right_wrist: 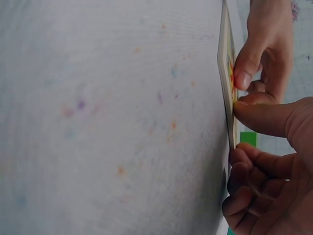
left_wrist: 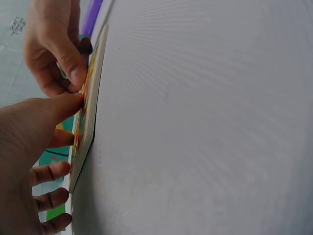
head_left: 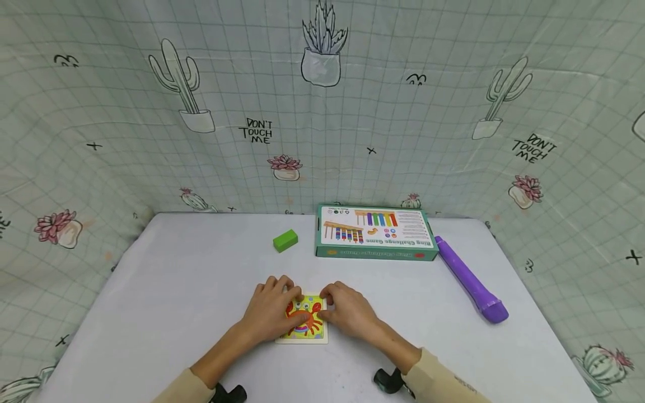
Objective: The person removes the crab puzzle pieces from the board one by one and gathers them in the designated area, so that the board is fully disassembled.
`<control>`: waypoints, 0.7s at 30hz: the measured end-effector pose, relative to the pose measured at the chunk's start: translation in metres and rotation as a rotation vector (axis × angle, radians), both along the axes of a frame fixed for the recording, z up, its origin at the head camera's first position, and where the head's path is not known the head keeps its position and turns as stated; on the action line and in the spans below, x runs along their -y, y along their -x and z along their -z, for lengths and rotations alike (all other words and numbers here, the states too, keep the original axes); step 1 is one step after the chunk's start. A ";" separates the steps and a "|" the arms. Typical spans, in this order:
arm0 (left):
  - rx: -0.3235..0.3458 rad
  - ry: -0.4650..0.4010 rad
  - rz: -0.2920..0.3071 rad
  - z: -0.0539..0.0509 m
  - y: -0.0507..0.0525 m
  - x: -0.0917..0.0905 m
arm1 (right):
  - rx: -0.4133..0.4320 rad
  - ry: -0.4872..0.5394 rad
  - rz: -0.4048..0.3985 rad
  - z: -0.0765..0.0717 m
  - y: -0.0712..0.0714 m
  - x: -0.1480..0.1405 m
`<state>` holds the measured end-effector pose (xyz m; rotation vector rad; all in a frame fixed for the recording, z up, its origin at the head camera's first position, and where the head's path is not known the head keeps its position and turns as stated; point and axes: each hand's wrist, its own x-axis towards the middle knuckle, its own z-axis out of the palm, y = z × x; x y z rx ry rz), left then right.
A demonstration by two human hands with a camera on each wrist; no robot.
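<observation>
On the table just in front of me lies a small square jigsaw puzzle (head_left: 312, 334), flat, with a red crab on yellow and a pale border. My left hand (head_left: 272, 310) covers its left side, the thumb resting on the crab and the forefinger at the far edge. From the right, my right hand (head_left: 350, 310) touches the puzzle with thumb and forefinger near its right edge. In the left wrist view the thumb of the left hand (left_wrist: 29, 132) presses the picture while the other fingers spread beside the board. The right wrist view shows the right hand (right_wrist: 274, 166) with its lower fingers bent.
A green block (head_left: 285, 240) lies beyond the left hand. Behind the hands is a green and white game box (head_left: 375, 232), and a purple microphone-shaped toy (head_left: 471, 280) lies at the right. A patterned cloth (head_left: 363, 112) hangs behind the white table (head_left: 176, 268).
</observation>
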<state>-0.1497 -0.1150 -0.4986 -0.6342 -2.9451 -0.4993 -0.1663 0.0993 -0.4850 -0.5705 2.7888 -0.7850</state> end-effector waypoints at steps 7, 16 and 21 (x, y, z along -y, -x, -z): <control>0.000 -0.011 -0.021 0.000 -0.001 -0.002 | 0.015 0.015 0.008 0.000 0.000 0.000; 0.004 -0.021 -0.018 0.000 -0.001 -0.003 | 0.036 0.040 0.020 0.000 -0.001 0.001; 0.012 -0.016 -0.022 0.000 0.000 -0.003 | 0.054 0.046 0.024 -0.001 0.000 0.001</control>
